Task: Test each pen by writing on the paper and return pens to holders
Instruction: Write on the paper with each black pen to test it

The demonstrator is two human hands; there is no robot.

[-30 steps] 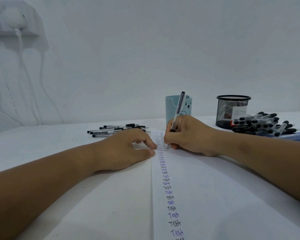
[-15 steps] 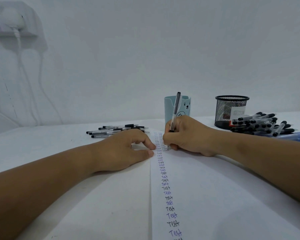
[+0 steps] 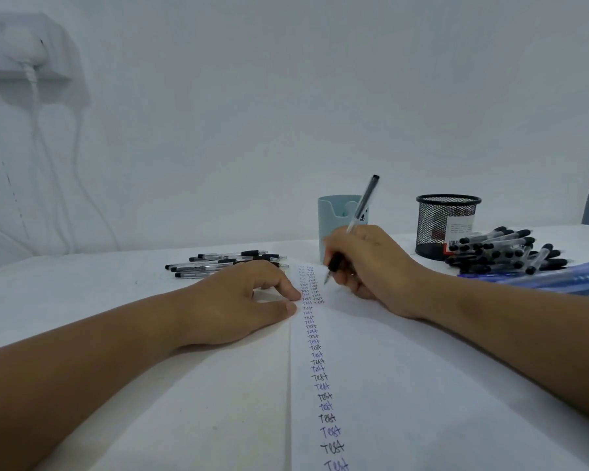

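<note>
At the far left, on the wall, we see a white socket [image 3: 24, 52] with a plug in it and cables [image 3: 36, 137] hanging down. Below it stretches the white table [image 3: 82, 294]. On the table, left of middle and toward the far side, lies a small bunch of pens [image 3: 225, 263] with clear barrels and black grips, all flat and pointing roughly left to right.

Just near of that bunch we see the left hand [image 3: 238, 304] resting on the table, fingers loosely curled and gripping nothing, its thumb and forefinger tips touching the left edge of the paper [image 3: 405, 385]. The paper runs from the near edge of the view toward the far side, and down its left margin goes a column of the word "Test" in black and blue ink, with a second short column beside it at the far end.

Right of that we see the right hand [image 3: 371, 266] resting on the paper, its fingers curled around a pen [image 3: 354, 222] in a writing hold. The pen tilts up and to the right, its tip down just beside the far end of the second column; whether it touches the sheet we cannot tell.

Behind this hand stands a pale blue cup [image 3: 337, 219]. Further right stands a black mesh holder [image 3: 446, 222], and near it a heap of black-capped pens [image 3: 504, 253]. Blue pens [image 3: 565, 277] lie at the right edge.
</note>
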